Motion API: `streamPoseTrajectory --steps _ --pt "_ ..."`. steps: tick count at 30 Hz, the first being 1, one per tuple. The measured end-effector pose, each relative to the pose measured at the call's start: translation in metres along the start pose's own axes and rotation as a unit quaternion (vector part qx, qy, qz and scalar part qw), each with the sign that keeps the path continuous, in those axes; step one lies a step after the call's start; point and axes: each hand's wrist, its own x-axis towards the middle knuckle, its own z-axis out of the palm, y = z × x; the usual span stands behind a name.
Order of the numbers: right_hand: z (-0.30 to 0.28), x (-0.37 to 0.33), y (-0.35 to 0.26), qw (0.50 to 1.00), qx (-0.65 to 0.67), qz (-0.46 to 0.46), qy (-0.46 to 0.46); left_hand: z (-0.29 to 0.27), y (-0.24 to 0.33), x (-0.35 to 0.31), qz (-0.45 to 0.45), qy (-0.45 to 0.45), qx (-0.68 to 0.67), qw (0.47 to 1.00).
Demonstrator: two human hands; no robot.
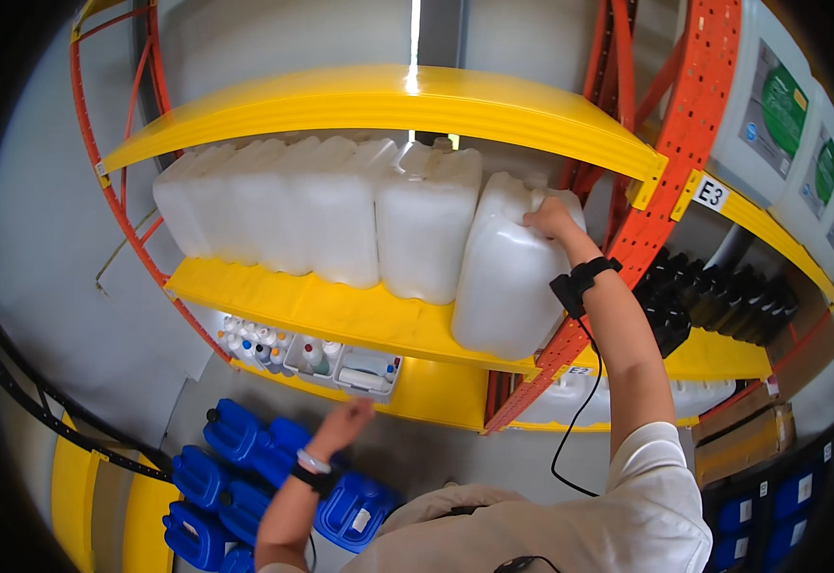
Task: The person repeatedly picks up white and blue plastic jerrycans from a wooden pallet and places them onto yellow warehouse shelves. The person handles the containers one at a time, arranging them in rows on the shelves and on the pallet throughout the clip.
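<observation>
My right hand [553,220] is closed round the top handle of a translucent white jerrycan [513,277] at the right end of the middle yellow shelf. This jerrycan leans a little and sticks out over the shelf's front edge, near the orange upright. My left hand [343,425] hangs lower, in front of the rack, with its fingers loosely apart and nothing visible in them. Next to the held jerrycan stands another white jerrycan [427,229], and a row of similar white jerrycans [274,205] stretches to the left.
Above the jerrycans runs a yellow beam [379,100]; an orange perforated upright [670,172] borders them on the right. Small bottles [256,344] and a grey bin [369,372] fill the lower shelf. Blue jerrycans [235,430] stand on the floor at left. Black containers [723,296] sit at right.
</observation>
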Motion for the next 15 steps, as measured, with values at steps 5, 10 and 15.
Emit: streamPoseTrajectory --steps 5,10,15 --pt "-0.003 -0.047 0.004 1.0 0.014 0.018 0.017 -0.039 0.174 0.068 0.135 -0.069 -0.056 0.987" --pt "0.014 -0.093 -0.021 1.0 0.004 -0.013 -0.006 -0.03 0.259 0.083 0.152 -0.182 -0.088 0.968" --pt "-0.004 -0.153 -0.033 0.999 0.025 -0.019 0.007 0.002 0.293 0.093 0.088 -0.267 -0.103 0.954"
